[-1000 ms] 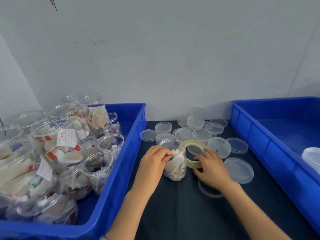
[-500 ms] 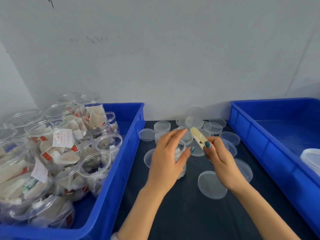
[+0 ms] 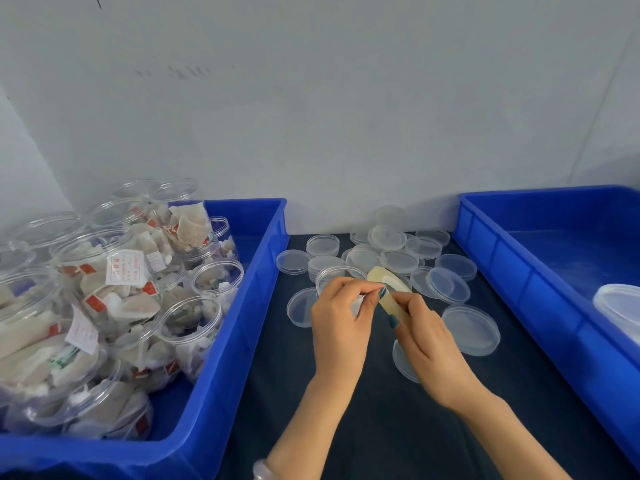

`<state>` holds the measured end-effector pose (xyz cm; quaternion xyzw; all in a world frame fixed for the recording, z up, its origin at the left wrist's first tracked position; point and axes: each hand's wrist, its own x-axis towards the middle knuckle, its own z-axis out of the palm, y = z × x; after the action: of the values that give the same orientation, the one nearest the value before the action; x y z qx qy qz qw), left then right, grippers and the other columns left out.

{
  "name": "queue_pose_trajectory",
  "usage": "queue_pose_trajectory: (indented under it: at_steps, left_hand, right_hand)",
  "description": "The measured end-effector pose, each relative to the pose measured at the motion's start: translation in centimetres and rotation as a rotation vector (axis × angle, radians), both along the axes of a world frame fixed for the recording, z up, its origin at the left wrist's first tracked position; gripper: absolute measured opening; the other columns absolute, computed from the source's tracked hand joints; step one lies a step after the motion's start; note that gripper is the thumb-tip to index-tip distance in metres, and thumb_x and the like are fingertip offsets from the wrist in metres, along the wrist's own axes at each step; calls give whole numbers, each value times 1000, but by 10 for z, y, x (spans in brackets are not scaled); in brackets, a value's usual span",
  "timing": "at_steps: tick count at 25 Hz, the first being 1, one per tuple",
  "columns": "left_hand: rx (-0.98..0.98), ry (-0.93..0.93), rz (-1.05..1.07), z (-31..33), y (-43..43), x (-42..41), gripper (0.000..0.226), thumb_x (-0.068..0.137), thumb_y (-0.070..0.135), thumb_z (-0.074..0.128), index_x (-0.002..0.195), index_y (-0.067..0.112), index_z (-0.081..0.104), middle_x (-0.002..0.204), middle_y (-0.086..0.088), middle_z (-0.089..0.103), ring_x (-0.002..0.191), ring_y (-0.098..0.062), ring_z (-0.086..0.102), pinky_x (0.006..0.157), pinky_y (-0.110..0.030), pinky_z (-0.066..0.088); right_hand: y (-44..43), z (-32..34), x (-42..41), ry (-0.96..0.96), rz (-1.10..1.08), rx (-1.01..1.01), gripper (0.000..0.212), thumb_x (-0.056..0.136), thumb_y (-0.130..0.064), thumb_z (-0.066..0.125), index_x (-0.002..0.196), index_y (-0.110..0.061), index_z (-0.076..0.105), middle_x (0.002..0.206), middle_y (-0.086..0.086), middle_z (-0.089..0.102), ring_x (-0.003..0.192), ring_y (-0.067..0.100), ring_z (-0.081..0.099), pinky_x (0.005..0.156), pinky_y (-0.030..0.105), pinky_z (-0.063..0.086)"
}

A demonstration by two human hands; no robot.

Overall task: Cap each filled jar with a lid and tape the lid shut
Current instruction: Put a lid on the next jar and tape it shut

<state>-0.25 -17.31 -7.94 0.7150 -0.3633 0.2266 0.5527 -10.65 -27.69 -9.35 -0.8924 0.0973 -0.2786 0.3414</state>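
The right hand (image 3: pixel 427 341) holds the tape roll (image 3: pixel 380 276) up over the dark surface (image 3: pixel 346 427), approx. midway between the two bins. Its grip is closed round the lower part of the roll, with the thumb on the near side and the fingers hidden behind. The left hand (image 3: pixel 341 327) has thumb and fingertips pressed together in a pinch at the roll's outer edge. I cannot tell if a tape end is between them, it is too small.

Half a sec. ago this hand was flat, fingers straight, just beside the roll. 1 sec. ago it gripped the jar (image 3: pixel 337 273), and the roll lay on the surface next to the jar w/ the right hand on it. Now the jar stands upright and free on the surface, just behind the left hand. It is open at the top, and its rim shows over the knuckles.

Clear lids (image 3: pixel 393 239) lie in a heap toward the wall, as before. A single lid (image 3: pixel 471 329) lies right of the right hand, and another is partly under that wrist. The left bin (image 3: pixel 242 341) is packed w/ filled jars (image 3: pixel 121 289). The right bin (image 3: pixel 512 271) holds a whitish container (image 3: pixel 620 306) at the frame's edge.
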Motion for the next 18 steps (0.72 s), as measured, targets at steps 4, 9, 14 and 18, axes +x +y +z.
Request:
queue_pose_trajectory:
  at_steps: [4, 9, 14, 18]
  left_hand:
    - [65, 0, 29, -7, 11, -14, 5, 88, 5, 72, 92, 6, 69, 90, -3, 65, 83, -12, 59, 74, -19, 49]
    - [65, 28, 40, -18, 31, -29, 5, 90, 5, 68, 90, 6, 63, 89, 2, 62, 78, -14, 59, 67, -23, 48]
    - [94, 63, 68, -21, 35, -17, 5, 90, 6, 69, 91, 6, 64, 89, 3, 60, 76, -13, 58, 68, -27, 49]
    - [206, -78, 75, -17, 34, 3, 5, 89, 9, 71, 91, 7, 66, 92, -1, 61, 81, -15, 58, 65, -25, 51]
  right_hand:
    - [0, -1, -1, -49, -184, -205, 18, 92, -27, 66, 109, -21, 61, 87, -17, 62, 79, 8, 54, 76, 26, 37]
    - [-9, -2, 1, -3, -456, -556, 58, 93, -65, 34, 66, -18, 55, 52, -6, 44, 52, 18, 42, 79, 31, 29]
    - [-15, -9, 5, 23, -426, -532, 50, 91, -65, 35, 62, -25, 42, 52, -10, 41, 53, 14, 35, 71, 30, 18]
    - [-17, -23, 9, -36, -365, -419, 48, 92, -59, 39, 60, -24, 48, 51, -6, 43, 57, 10, 36, 71, 32, 20]
